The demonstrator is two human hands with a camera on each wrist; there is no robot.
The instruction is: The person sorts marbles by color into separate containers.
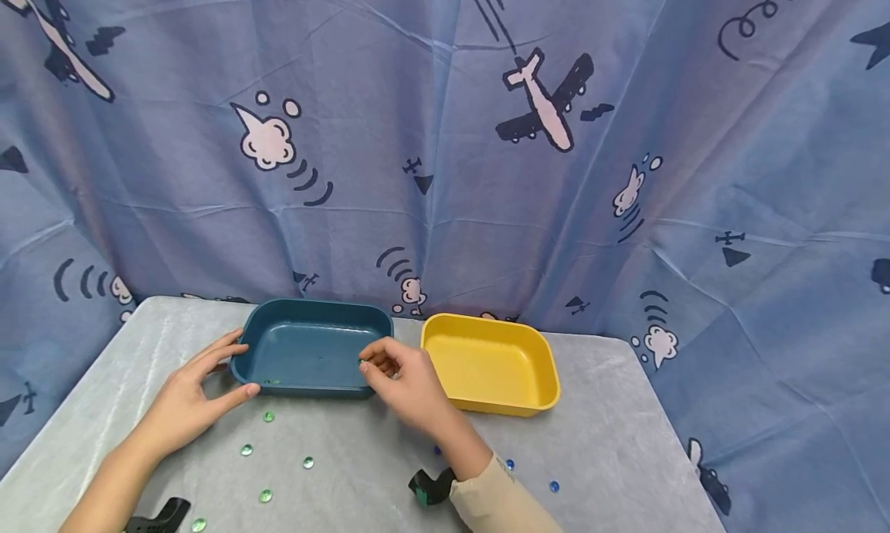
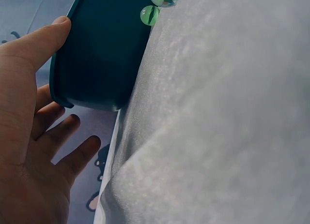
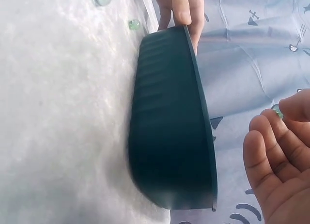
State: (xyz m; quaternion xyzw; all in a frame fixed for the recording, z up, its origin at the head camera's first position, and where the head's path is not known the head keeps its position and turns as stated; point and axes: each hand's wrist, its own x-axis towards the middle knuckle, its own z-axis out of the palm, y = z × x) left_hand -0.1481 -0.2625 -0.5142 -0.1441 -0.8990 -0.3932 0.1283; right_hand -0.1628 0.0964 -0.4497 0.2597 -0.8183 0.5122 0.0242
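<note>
My right hand is over the right end of a dark teal tub. It pinches a green glass marble between thumb and fingertips. At the tub's left end is my left hand, its thumb touching the rim and its fingers spread loosely along the outside. Inside the tub, a little green shows by the front left wall. Several green marbles lie on the table in front of the tub.
A yellow tub stands to the right of the teal one. Blue marbles lie on the grey cloth-covered table near the right forearm. A patterned blue curtain hangs behind. Black straps sit at the wrists.
</note>
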